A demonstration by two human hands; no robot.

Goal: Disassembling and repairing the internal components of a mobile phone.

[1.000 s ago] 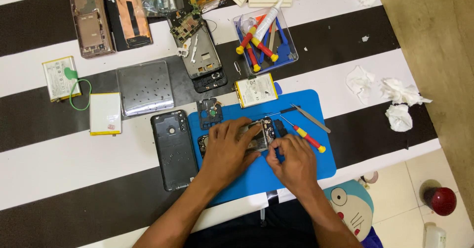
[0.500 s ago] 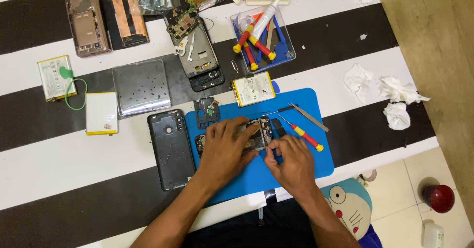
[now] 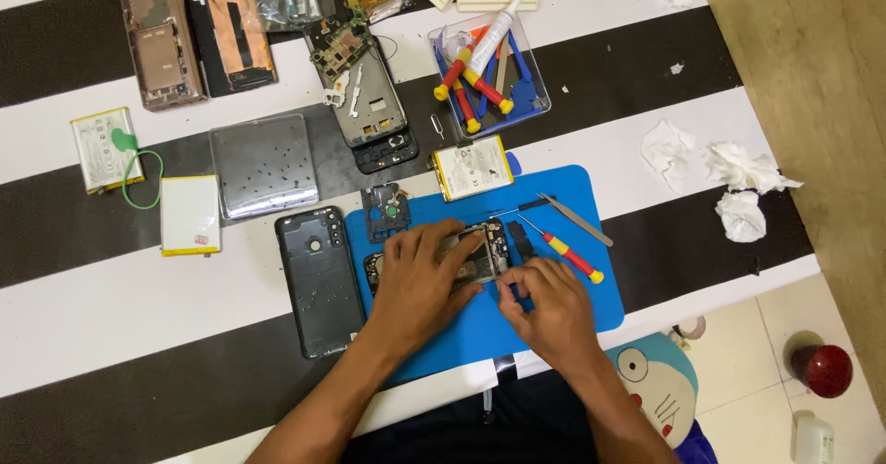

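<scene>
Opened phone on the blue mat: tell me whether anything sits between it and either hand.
Nothing visible does. The left hand lies flat on the opened phone, and the right hand has its fingertips at the phone's lower right edge. The red-and-yellow screwdriver and tweezers lie off to the right.

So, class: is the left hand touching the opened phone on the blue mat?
Touching. The head view shows the left hand lying flat across the opened phone, covering most of it.

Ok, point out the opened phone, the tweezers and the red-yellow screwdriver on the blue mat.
opened phone (image 3: 478,253), head view, exposed internals
tweezers (image 3: 577,220), head view, mid-shaft
red-yellow screwdriver (image 3: 569,256), head view, red handle
</scene>
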